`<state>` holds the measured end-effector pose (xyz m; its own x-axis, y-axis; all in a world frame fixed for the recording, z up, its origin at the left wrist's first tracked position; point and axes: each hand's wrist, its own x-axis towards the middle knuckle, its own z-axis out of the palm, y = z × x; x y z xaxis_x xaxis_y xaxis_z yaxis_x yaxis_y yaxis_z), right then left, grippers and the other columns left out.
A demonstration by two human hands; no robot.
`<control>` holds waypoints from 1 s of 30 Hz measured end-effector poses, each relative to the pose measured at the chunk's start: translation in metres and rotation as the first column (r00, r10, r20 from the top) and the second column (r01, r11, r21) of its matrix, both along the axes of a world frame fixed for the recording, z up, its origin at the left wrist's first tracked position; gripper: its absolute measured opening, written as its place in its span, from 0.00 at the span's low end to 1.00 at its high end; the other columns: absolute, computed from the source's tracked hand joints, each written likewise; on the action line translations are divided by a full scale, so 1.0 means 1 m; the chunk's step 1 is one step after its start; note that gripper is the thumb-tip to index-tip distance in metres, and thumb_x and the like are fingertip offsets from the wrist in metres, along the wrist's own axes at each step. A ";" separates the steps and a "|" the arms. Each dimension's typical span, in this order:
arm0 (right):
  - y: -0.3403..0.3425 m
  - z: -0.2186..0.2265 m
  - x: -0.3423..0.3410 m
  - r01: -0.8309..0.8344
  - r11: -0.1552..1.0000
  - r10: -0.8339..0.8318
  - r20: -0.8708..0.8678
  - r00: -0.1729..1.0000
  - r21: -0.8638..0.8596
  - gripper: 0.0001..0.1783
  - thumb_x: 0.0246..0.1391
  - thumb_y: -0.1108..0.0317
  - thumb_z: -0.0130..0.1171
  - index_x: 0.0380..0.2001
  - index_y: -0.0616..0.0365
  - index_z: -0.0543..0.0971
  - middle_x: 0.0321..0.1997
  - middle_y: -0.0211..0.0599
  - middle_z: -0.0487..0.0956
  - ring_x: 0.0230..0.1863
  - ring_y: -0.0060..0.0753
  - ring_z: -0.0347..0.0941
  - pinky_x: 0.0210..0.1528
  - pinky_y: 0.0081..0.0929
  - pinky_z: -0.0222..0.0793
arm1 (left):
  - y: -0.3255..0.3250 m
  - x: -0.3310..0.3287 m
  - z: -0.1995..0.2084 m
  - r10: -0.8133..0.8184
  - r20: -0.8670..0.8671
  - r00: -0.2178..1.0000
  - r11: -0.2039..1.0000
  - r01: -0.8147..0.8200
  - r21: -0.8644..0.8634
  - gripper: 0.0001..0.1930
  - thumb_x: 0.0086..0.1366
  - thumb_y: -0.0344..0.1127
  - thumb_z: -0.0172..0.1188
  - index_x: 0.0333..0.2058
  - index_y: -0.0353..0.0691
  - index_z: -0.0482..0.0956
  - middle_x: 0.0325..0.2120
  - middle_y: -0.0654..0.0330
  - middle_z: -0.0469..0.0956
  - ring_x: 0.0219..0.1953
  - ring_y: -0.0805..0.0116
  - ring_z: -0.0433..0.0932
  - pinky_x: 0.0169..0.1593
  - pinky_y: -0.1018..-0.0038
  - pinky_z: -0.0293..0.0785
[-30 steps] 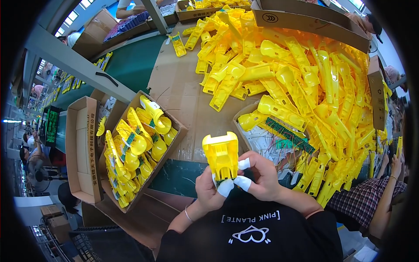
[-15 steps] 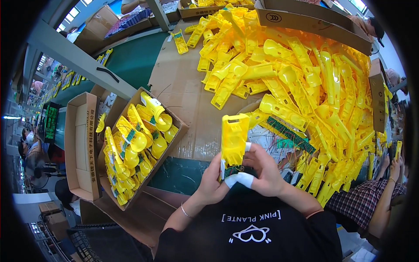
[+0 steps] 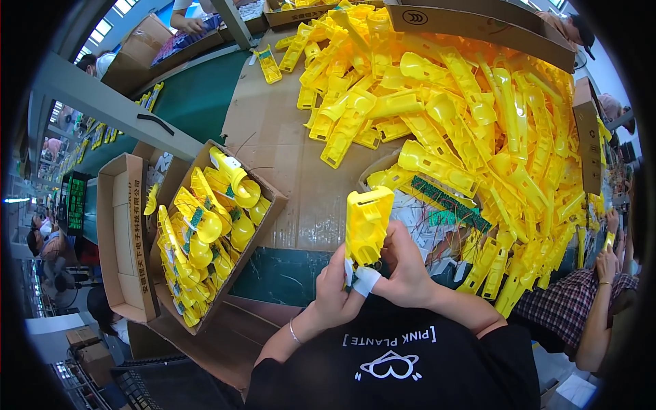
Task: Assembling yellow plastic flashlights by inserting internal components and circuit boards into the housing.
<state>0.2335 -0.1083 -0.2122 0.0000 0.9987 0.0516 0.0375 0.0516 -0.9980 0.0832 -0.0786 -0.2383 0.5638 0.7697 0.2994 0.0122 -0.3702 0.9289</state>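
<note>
A yellow plastic housing [image 3: 369,217] stands upright in front of my chest, its moulded hollow side showing. My left hand [image 3: 336,290] grips its lower left edge. Closed round its lower right side is my right hand [image 3: 403,270], with white wrapping on a finger or thumb. A small dark part sits at the housing's lower end between my hands; its detail is mostly hidden. Just beyond my right hand lie green circuit boards [image 3: 447,203] with thin red wires, over white pieces.
A large heap of yellow housings [image 3: 471,116] covers the right and far side. Filled housings stand in a cardboard box [image 3: 270,212] at left, beside an empty-looking box [image 3: 126,239]. A grey metal post [image 3: 123,102] slants at upper left. A co-worker's arm [image 3: 601,301] is at far right.
The housing has tilted and turned in my hands, and the green board at its lower end is now less visible. My view has shifted slightly.
</note>
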 end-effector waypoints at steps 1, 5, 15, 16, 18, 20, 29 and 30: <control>0.001 0.000 0.000 -0.003 1.000 0.003 -0.028 1.000 -0.010 0.27 0.40 0.74 0.63 0.42 0.63 0.60 0.41 0.43 0.71 0.45 0.33 0.72 0.49 0.29 0.68 | 0.001 0.001 0.000 -0.004 0.001 1.000 1.000 0.004 0.001 0.30 0.54 0.26 0.57 0.54 0.25 0.56 0.37 0.49 0.74 0.37 0.62 0.77 0.41 0.73 0.71; 0.003 -0.007 0.000 -0.005 0.999 0.002 -0.068 0.998 -0.042 0.26 0.40 0.75 0.62 0.41 0.63 0.60 0.41 0.43 0.71 0.46 0.33 0.72 0.49 0.29 0.68 | 0.000 0.001 -0.004 0.044 -0.025 0.999 0.997 -0.043 0.068 0.29 0.54 0.26 0.57 0.53 0.25 0.57 0.35 0.50 0.75 0.34 0.62 0.78 0.37 0.74 0.72; 0.011 -0.012 0.002 -0.094 0.986 0.058 -0.242 0.968 -0.141 0.28 0.43 0.78 0.59 0.46 0.60 0.58 0.44 0.38 0.69 0.48 0.27 0.69 0.52 0.26 0.64 | 0.004 0.001 -0.007 0.015 -0.013 1.000 0.991 -0.017 -0.133 0.30 0.54 0.28 0.58 0.55 0.30 0.56 0.39 0.51 0.73 0.41 0.64 0.75 0.44 0.73 0.70; 0.015 -0.013 0.002 -0.113 0.980 0.054 -0.325 0.944 -0.166 0.28 0.43 0.79 0.58 0.47 0.60 0.58 0.44 0.38 0.69 0.48 0.28 0.69 0.52 0.26 0.65 | 0.006 0.002 -0.004 0.013 -0.016 1.000 0.991 -0.015 -0.131 0.30 0.54 0.28 0.58 0.55 0.30 0.56 0.39 0.51 0.73 0.41 0.64 0.75 0.44 0.73 0.70; 0.020 -0.009 0.003 -0.105 0.980 0.033 -0.382 0.924 -0.169 0.27 0.44 0.79 0.58 0.47 0.60 0.58 0.44 0.38 0.70 0.47 0.27 0.69 0.51 0.26 0.66 | 0.008 0.002 0.003 -0.022 0.389 0.921 0.780 0.260 -0.570 0.32 0.56 0.29 0.56 0.57 0.33 0.53 0.45 0.51 0.70 0.49 0.65 0.70 0.52 0.72 0.66; 0.024 -0.002 0.003 -0.116 0.987 0.081 -0.277 0.957 -0.110 0.29 0.44 0.79 0.59 0.48 0.60 0.58 0.43 0.37 0.70 0.48 0.27 0.69 0.51 0.25 0.65 | 0.014 -0.001 0.000 -0.049 0.517 0.855 0.709 0.394 -0.585 0.31 0.60 0.39 0.54 0.58 0.34 0.52 0.48 0.51 0.68 0.52 0.63 0.68 0.55 0.69 0.64; 0.014 0.009 -0.002 -0.139 0.720 -0.412 0.580 0.703 0.680 0.15 0.27 0.73 0.61 0.27 0.63 0.75 0.33 0.37 0.74 0.33 0.37 0.70 0.34 0.30 0.67 | 0.006 0.001 -0.021 0.281 0.692 0.665 0.518 0.502 -0.692 0.27 0.66 0.50 0.40 0.57 0.39 0.58 0.53 0.56 0.65 0.55 0.63 0.65 0.59 0.66 0.58; 0.013 0.009 -0.001 -0.137 0.722 -0.414 0.582 0.700 0.678 0.15 0.27 0.73 0.61 0.27 0.63 0.75 0.33 0.37 0.74 0.33 0.37 0.70 0.34 0.30 0.67 | 0.004 0.003 -0.020 0.302 0.665 0.683 0.516 0.469 -0.717 0.26 0.66 0.50 0.41 0.57 0.39 0.57 0.53 0.56 0.64 0.56 0.64 0.64 0.60 0.67 0.56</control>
